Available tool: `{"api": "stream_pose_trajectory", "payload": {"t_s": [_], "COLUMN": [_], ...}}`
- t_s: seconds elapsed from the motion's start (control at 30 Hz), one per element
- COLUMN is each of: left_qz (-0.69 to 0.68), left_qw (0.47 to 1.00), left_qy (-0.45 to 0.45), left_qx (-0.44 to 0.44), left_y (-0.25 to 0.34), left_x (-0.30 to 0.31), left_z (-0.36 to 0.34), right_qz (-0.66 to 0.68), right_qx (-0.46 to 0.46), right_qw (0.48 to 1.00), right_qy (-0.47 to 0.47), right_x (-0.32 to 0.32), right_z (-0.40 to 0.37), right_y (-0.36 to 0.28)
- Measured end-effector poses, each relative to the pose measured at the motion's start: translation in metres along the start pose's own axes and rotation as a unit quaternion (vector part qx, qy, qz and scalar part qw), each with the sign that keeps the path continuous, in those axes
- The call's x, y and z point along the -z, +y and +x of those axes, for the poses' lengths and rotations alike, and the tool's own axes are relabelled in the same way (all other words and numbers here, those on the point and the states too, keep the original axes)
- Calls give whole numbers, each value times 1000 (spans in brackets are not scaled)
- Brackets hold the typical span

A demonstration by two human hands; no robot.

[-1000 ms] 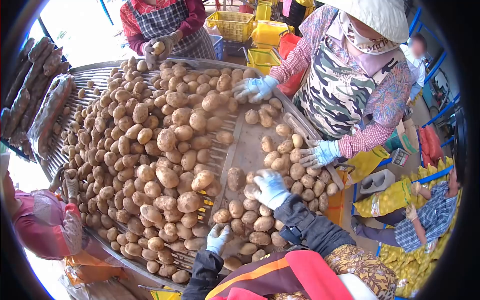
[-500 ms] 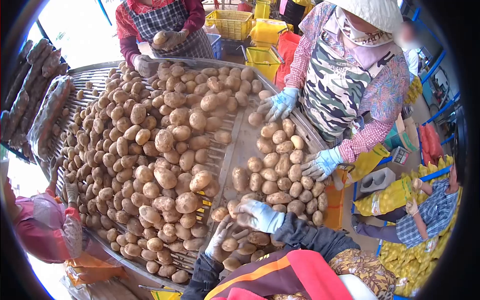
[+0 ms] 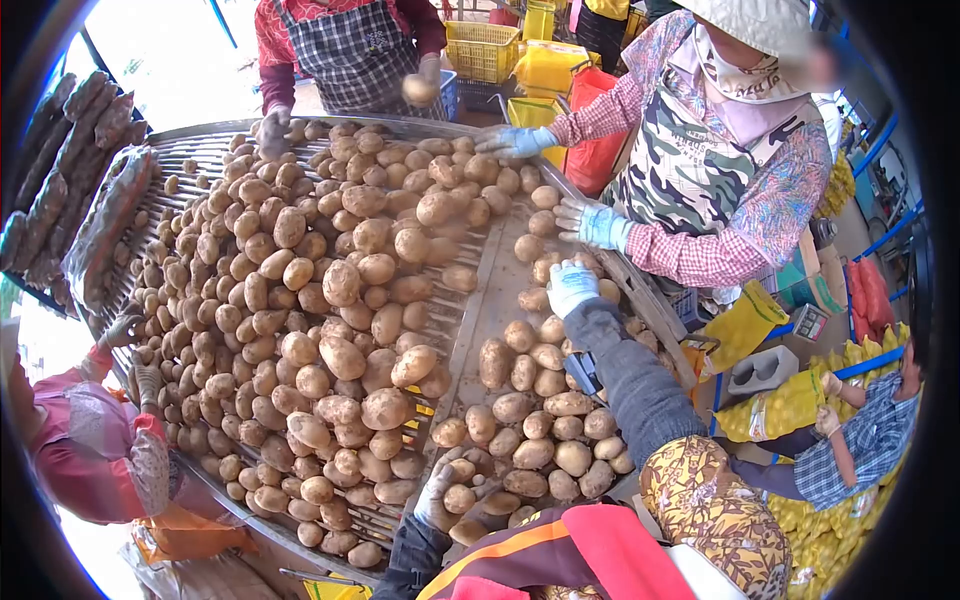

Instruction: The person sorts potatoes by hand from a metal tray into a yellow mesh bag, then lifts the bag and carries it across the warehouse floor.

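Note:
My left hand [image 3: 438,497], in a pale work glove, is at the near end of the metal chute [image 3: 478,330], fingers apart beside a small potato [image 3: 459,499]. It does not visibly grip one. My right hand [image 3: 573,288], in a white and light-blue glove, reaches far forward over the loose potatoes [image 3: 549,357] in the chute. Its fingers are stretched out over them, and the palm side is hidden. A dark device is strapped at my right wrist. A large heap of dusty potatoes [image 3: 300,330] covers the slatted rack left of the chute.
Across the chute, a co-worker's two blue-gloved hands [image 3: 597,223] are close to my right hand. Other people stand at the far side and left edge. Yellow crates [image 3: 482,52], a red sack [image 3: 598,120] and filled yellow net bags [image 3: 770,410] lie beyond the rack.
My right hand has moved forward along the chute, away from my left hand, and potatoes now show where it was. The co-worker opposite has moved both hands farther up the chute.

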State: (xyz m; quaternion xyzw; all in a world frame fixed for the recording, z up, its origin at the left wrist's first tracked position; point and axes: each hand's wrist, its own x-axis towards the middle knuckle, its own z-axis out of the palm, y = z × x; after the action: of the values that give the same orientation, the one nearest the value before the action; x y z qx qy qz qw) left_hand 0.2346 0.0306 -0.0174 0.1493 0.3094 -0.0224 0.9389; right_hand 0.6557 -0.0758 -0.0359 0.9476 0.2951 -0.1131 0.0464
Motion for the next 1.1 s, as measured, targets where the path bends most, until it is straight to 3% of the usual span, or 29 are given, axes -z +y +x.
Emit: {"api": "stream_pose_trajectory", "payload": {"t_s": [0.1,0.17,0.23,0.43,0.53,0.63,0.7,0.73,0.77,0.8,0.83,0.87,0.93,1.0,1.03,1.07,1.1], "left_qz": [1,4,-12,-9,-8,-20,-33,-47,-45,-37,-32,-34,-43,-62,-58,-26,-23], "left_qw": [1000,1000,999,1000,1000,1000,999,998,998,999,999,999,997,995,993,999,999], "left_qy": [14,23,41,6,-4,-4,-17,-33,-38,-28,-18,2,-34,-77,-102,-31,-29], "left_qx": [0,3,7,-19,-11,-24,-19,-14,-15,-23,-30,-41,-48,-13,15,34,36], "left_y": [-1,1,0,-6,-10,-12,-14,-12,-12,-13,-16,-17,-22,-27,-28,-31,-30], "left_x": [1,4,5,5,8,4,18,20,21,19,16,0,-8,-12,-13,0,-1], "left_z": [0,-1,-4,-11,-11,-18,-20,-20,-20,-22,-24,-27,-26,-24,-25,-25,-27], "right_qz": [-30,-19,47,-10,-24,-6,109,129,107,167,238,283,443,480,489,483,474], "right_qx": [22,75,58,103,112,55,-21,-14,-16,-12,-24,32,93,158,247,306,363], "right_qw": [999,997,997,993,991,997,980,978,989,986,971,958,890,858,832,820,802], "right_qy": [-22,22,-19,-64,-71,-63,-165,-165,-103,-12,-25,37,-49,-88,-80,-35,10], "right_x": [5,-34,-27,29,6,4,8,19,16,26,31,1,-7,-18,1,-8,-19], "right_z": [-22,-25,-31,-54,-54,-57,-65,-79,-95,-128,-153,-176,-229,-265,-277,-276,-274], "right_y": [-5,8,9,5,9,9,17,16,9,-8,-24,-38,-82,-121,-127,-127,-126]}}
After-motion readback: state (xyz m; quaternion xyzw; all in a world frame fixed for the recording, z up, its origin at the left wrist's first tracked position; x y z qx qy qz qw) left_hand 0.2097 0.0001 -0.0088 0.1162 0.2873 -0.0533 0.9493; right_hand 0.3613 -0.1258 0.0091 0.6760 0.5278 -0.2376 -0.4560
